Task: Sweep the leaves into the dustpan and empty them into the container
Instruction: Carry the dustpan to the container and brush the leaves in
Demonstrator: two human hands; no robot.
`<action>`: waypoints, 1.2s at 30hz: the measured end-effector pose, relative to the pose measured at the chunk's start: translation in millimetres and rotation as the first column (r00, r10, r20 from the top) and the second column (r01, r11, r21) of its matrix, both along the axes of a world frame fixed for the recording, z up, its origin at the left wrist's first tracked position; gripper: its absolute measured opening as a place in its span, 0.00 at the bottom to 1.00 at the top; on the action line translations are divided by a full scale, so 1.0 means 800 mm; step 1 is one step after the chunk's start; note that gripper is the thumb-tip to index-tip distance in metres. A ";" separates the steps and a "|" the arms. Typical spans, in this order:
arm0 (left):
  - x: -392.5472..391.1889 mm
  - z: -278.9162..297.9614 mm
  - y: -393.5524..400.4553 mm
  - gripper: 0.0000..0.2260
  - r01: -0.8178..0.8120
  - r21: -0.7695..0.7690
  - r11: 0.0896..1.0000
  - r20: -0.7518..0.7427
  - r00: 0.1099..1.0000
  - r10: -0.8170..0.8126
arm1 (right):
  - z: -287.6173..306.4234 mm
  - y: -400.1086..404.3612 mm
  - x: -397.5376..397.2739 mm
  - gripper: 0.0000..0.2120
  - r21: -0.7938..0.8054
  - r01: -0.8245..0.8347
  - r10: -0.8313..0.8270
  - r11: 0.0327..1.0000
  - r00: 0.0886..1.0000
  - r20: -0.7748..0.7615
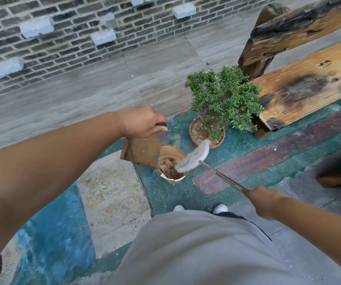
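Observation:
My left hand (142, 121) grips the handle of a rusty brown dustpan (143, 150), which hangs tipped mouth-down over a tan container (172, 177) on the ground. Brown dry leaves (168, 168) lie inside the container. My right hand (263, 201) holds the thin metal handle of a pale brush (195, 158), blurred. The brush head hovers over the container's right rim, beside the dustpan's lower edge.
A potted green shrub (223, 97) in a terracotta pot (194, 138) stands just behind the container. A weathered wooden bench (305, 85) fills the right. A brick wall (62, 38) runs along the back. My white shoes (220, 208) are near the container.

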State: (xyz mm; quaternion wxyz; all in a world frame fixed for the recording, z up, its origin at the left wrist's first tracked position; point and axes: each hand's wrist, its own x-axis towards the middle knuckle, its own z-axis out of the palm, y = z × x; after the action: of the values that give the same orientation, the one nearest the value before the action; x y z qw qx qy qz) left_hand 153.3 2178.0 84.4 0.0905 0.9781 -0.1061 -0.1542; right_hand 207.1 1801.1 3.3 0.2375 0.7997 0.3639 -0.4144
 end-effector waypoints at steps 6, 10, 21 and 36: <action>-0.002 0.006 0.006 0.14 -0.031 -0.015 0.999 0.005 0.999 0.032 | 0.008 0.042 0.002 0.33 0.210 0.190 -0.177 0.959 0.981 -0.076; 0.001 0.008 -0.003 0.13 -0.023 -0.022 0.999 -0.009 1.000 0.023 | -0.008 0.097 -0.016 0.29 0.303 0.200 -0.174 0.932 0.978 -0.112; -0.005 0.003 0.004 0.13 -0.079 -0.075 0.994 0.026 0.996 0.082 | -0.032 0.044 -0.042 0.23 0.124 0.172 -0.167 0.977 0.985 -0.054; 0.035 0.044 -0.035 0.14 -0.183 -0.231 0.956 0.227 0.945 0.236 | 0.010 -0.054 -0.045 0.20 0.038 0.998 -0.832 0.055 0.066 -0.551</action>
State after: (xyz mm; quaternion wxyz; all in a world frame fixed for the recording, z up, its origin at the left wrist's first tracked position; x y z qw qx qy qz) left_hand 181.4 2149.8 119.5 0.1934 0.9807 -0.0272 -0.0063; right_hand 171.3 1758.2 10.9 -0.3453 0.7659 -0.1348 -0.5254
